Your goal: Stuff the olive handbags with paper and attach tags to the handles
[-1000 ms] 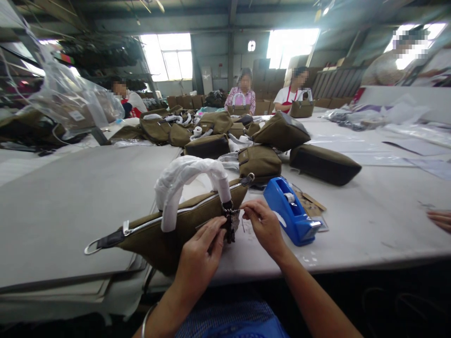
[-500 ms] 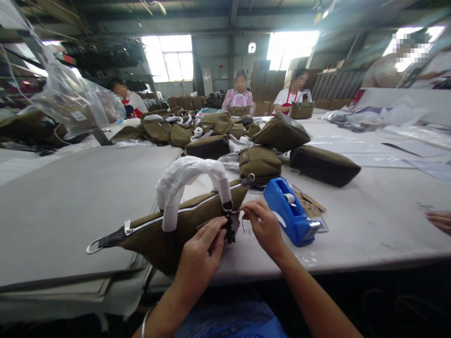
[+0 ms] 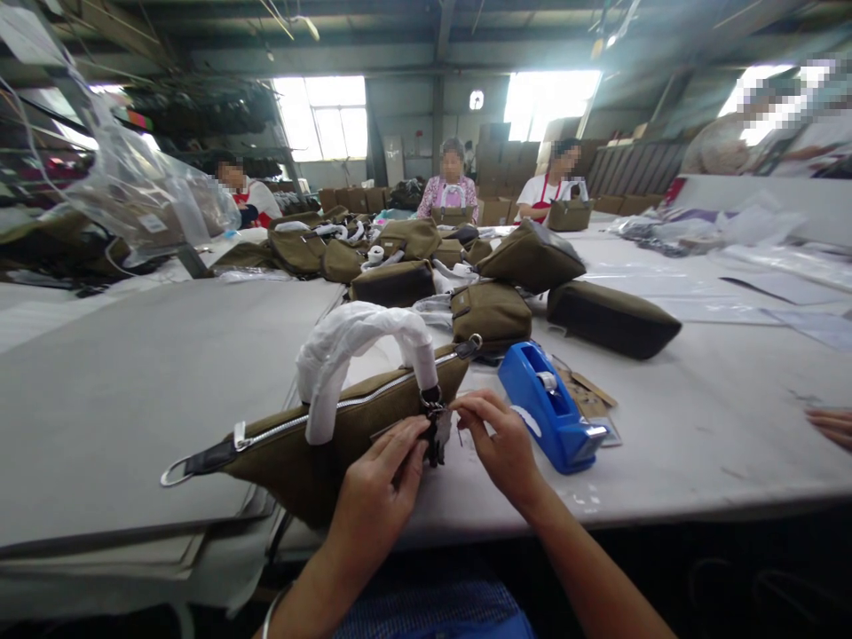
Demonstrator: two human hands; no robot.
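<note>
An olive-green bag [image 3: 266, 466] with a silver zipper stands on the white table, its handles [image 3: 363, 333] wrapped in white material. A dark charm [image 3: 437, 435] hangs from a ring at the handle's right base. My left hand [image 3: 384, 470] is at the bag's front, fingertips pressed together at the charm's left edge. Just right of the charm, my right hand [image 3: 496, 439] pinches a thin dark cord, one end of which dangles below the fingers. What my left fingertips grip is too small to make out.
A blue tape dispenser [image 3: 552, 408] stands right of my right hand, with brown tags [image 3: 589, 395] behind it. More olive bags [image 3: 493, 311] are piled beyond. Another person's hand [image 3: 832, 426] rests at the right edge. Several people are across the table.
My right hand has moved slightly left, closer to the charm. The charm has turned a little. The bag stays in place, and my left hand has barely moved.
</note>
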